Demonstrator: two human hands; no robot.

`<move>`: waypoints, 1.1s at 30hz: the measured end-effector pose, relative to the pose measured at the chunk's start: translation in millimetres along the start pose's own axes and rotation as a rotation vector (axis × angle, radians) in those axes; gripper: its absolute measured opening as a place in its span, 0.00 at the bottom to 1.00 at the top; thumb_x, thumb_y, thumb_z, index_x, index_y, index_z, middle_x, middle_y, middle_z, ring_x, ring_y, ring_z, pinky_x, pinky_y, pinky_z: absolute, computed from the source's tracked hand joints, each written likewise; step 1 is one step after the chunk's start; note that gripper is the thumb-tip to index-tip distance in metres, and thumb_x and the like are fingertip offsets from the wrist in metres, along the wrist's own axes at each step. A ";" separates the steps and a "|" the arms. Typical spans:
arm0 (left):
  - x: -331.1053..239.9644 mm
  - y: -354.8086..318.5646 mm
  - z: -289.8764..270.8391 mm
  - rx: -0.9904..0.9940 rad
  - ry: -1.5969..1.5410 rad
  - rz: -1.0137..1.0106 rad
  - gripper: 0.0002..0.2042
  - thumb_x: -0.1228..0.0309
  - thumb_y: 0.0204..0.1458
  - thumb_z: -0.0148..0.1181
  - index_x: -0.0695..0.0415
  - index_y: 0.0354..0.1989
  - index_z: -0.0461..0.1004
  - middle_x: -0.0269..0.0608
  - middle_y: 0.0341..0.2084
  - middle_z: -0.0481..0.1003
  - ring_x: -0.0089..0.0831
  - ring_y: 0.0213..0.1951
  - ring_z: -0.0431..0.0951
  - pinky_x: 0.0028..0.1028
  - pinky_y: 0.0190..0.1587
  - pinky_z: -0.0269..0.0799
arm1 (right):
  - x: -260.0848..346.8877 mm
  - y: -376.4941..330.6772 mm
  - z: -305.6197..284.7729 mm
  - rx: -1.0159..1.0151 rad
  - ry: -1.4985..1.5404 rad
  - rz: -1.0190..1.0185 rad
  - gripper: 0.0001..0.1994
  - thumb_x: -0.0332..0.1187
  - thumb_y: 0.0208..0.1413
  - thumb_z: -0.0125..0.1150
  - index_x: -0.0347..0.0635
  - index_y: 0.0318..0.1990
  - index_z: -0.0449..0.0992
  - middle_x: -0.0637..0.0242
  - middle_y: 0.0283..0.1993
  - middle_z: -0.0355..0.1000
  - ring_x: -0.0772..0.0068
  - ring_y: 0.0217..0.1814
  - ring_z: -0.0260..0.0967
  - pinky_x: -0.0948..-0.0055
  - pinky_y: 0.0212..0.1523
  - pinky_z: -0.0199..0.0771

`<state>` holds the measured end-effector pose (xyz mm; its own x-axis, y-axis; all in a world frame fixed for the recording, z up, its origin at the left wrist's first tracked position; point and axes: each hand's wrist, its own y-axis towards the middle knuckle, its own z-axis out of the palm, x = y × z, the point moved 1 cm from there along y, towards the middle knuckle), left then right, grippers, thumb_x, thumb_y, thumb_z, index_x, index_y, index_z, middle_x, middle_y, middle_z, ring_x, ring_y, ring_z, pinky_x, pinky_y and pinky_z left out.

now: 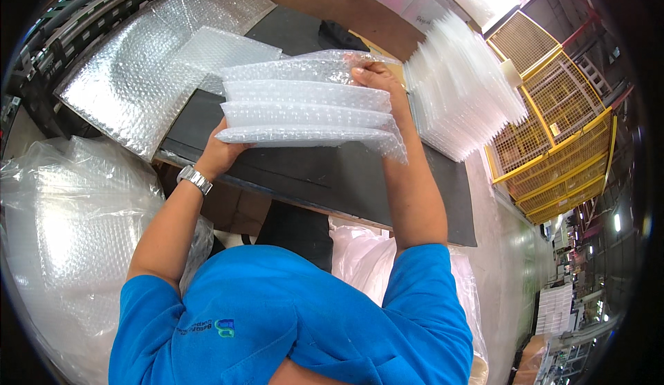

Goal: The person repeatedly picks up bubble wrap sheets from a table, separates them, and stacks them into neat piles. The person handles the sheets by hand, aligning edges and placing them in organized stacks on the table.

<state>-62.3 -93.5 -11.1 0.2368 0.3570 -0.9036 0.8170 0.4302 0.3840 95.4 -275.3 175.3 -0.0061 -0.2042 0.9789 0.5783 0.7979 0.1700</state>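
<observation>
Several clear bubble wrap bags [304,112] hang in a loose, fanned bundle between my hands, above the dark table mat. My left hand [220,151] is closed on the bundle's lower left edge, its fingers partly hidden behind the plastic. At the upper right, my right hand [377,75] pinches the rearmost bag near its top corner. Another bubble wrap bag [225,51] lies flat just behind the bundle, on top of a large bubble wrap sheet [155,60].
A tall stack of bubble bags [460,87] stands at the right of the black table mat [311,177]. Large plastic bags of bubble wrap [76,212] fill the lower left. A yellow mesh cage [553,129] is farther right. Pink plastic [363,253] lies below the table's front edge.
</observation>
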 end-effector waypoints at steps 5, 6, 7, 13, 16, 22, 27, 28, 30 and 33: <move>-4.6 -0.9 2.9 -0.004 -0.151 -0.026 0.23 0.72 0.41 0.62 0.58 0.47 0.64 0.37 0.41 0.70 0.25 0.44 0.68 0.25 0.46 0.63 | -5.4 3.3 -7.0 0.032 0.068 -0.027 0.13 0.27 0.45 0.53 0.39 0.42 0.71 0.67 0.30 0.68 0.80 0.27 0.65 0.81 0.30 0.66; -4.8 -1.1 4.0 -0.016 -0.169 -0.005 0.23 0.72 0.41 0.62 0.58 0.47 0.64 0.37 0.41 0.70 0.24 0.44 0.68 0.25 0.46 0.63 | -6.5 3.3 -11.0 0.054 0.057 -0.027 0.13 0.28 0.46 0.53 0.39 0.42 0.70 0.67 0.30 0.69 0.79 0.27 0.65 0.81 0.29 0.66; -5.3 -1.3 3.5 -0.006 -0.180 -0.024 0.23 0.72 0.41 0.62 0.58 0.47 0.64 0.37 0.41 0.70 0.24 0.44 0.68 0.25 0.46 0.63 | -7.2 4.3 -13.0 0.083 0.049 -0.025 0.13 0.29 0.47 0.52 0.39 0.42 0.70 0.67 0.30 0.69 0.79 0.26 0.65 0.81 0.29 0.66; -11.0 -0.7 1.3 0.007 -0.118 -0.063 0.23 0.71 0.41 0.63 0.58 0.48 0.63 0.37 0.41 0.69 0.23 0.43 0.67 0.25 0.46 0.63 | 26.3 -13.9 -16.8 0.048 -0.281 -0.342 0.24 0.47 0.49 0.55 0.40 0.49 0.66 0.68 0.38 0.67 0.75 0.43 0.63 0.70 0.44 0.62; -12.1 -0.7 3.9 -0.036 -0.200 -0.095 0.25 0.70 0.41 0.63 0.58 0.48 0.62 0.38 0.40 0.69 0.24 0.43 0.67 0.25 0.46 0.63 | 49.5 -42.2 -7.5 0.324 -0.779 -0.500 0.30 0.51 0.44 0.58 0.43 0.52 0.64 0.63 0.44 0.65 0.66 0.49 0.60 0.64 0.50 0.56; -4.4 -0.9 4.0 -0.082 -0.176 -0.057 0.30 0.64 0.39 0.65 0.61 0.49 0.57 0.42 0.41 0.67 0.29 0.44 0.67 0.28 0.46 0.64 | 42.9 -55.8 31.6 0.175 -1.603 -0.453 0.30 0.44 0.33 0.68 0.40 0.46 0.68 0.51 0.52 0.60 0.52 0.57 0.55 0.63 0.56 0.53; -20.4 -6.4 -17.8 -0.220 0.373 0.199 0.36 0.51 0.38 0.62 0.63 0.49 0.55 0.48 0.40 0.63 0.36 0.47 0.63 0.32 0.50 0.59 | 20.5 -57.2 25.9 -0.015 -1.431 -0.581 0.22 0.37 0.38 0.65 0.37 0.42 0.69 0.51 0.53 0.59 0.50 0.55 0.56 0.64 0.55 0.54; -24.2 -7.3 -29.8 -0.243 0.288 0.241 0.36 0.48 0.39 0.60 0.63 0.47 0.56 0.48 0.38 0.63 0.37 0.46 0.63 0.32 0.50 0.58 | 17.0 -57.4 17.0 -0.009 -1.402 -0.618 0.22 0.37 0.39 0.65 0.36 0.42 0.69 0.50 0.53 0.59 0.50 0.55 0.57 0.66 0.55 0.55; -48.3 -8.2 -58.7 -0.360 0.196 0.233 0.35 0.45 0.39 0.59 0.63 0.45 0.57 0.49 0.36 0.63 0.36 0.41 0.63 0.32 0.45 0.60 | 16.6 -63.3 -4.7 -0.134 -1.393 -0.693 0.26 0.33 0.43 0.63 0.34 0.51 0.62 0.50 0.52 0.61 0.55 0.55 0.57 0.67 0.55 0.56; -86.3 -20.9 -137.3 -0.688 0.341 0.230 0.30 0.50 0.39 0.62 0.62 0.40 0.58 0.45 0.32 0.61 0.30 0.29 0.63 0.30 0.32 0.63 | 8.4 -87.3 -70.5 -0.571 -0.703 -0.276 0.27 0.31 0.45 0.62 0.26 0.50 0.59 0.49 0.49 0.62 0.61 0.51 0.61 0.70 0.52 0.61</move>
<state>-172.1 -19.4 85.0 0.0955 0.6846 -0.7227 0.2333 0.6904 0.6848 102.4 -386.7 160.7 -0.5852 0.1931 0.7876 0.7936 0.3360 0.5073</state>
